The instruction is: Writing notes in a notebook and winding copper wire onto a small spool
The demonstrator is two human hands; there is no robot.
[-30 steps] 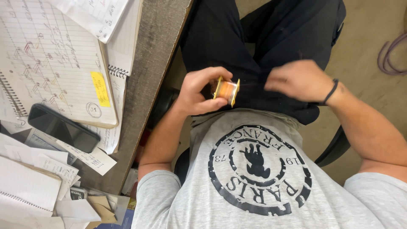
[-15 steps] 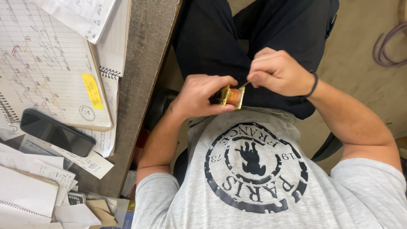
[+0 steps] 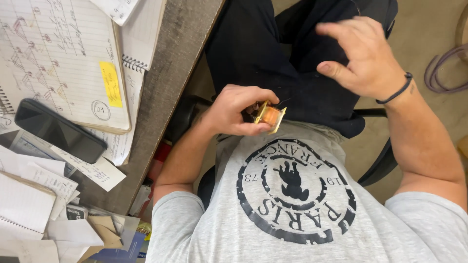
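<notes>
My left hand (image 3: 234, 113) is closed around a small bobbin of copper wire (image 3: 271, 117) with pale yellow end plates, held over my lap just above the hem of my grey printed shirt. A thin dark strand sticks out of the bobbin's upper side. My right hand (image 3: 363, 56), with a black band on the wrist, hovers up and to the right of the bobbin over my black trousers. Its fingers are spread and nothing shows between them.
A worn desk edge (image 3: 170, 97) runs along the left. On the desk lie a written spiral notebook (image 3: 58, 53) with a yellow sticky note (image 3: 111, 84), a black phone (image 3: 58, 130) and loose papers (image 3: 44, 195). Purple cables (image 3: 446, 73) lie on the floor at right.
My right hand met the bobbin half a second ago and has since pulled away up and to the right, fingers spreading. My left hand keeps hold of the bobbin, slightly turned.
</notes>
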